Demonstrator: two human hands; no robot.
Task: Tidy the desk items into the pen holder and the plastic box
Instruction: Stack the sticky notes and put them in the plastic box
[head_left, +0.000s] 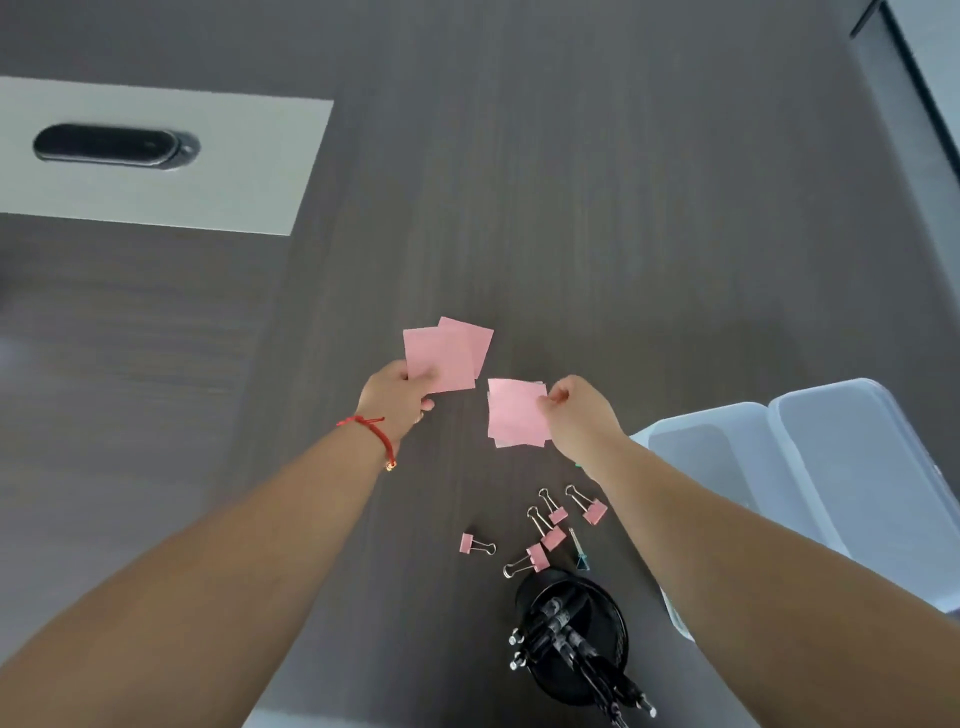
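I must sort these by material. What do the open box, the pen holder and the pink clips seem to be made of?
Open box: probably translucent, frosted plastic; the desk shows dimly through it.
Pen holder: black, seemingly metal mesh; too blurred to be sure.
Pink clips: likely painted metal, with shiny wire handles.

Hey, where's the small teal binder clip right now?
In the head view, the teal binder clip lies on the desk just beyond the black pen holder, right of the pink binder clips, beside the right forearm.

Two bare forearms, no sleeves in view. Left hand (397, 397): thin red string bracelet (371, 431) round the wrist, with a small gold-coloured charm hanging at its lower end. Right hand (579, 410): no bracelet, watch or ring visible. Fingers bare on both hands.
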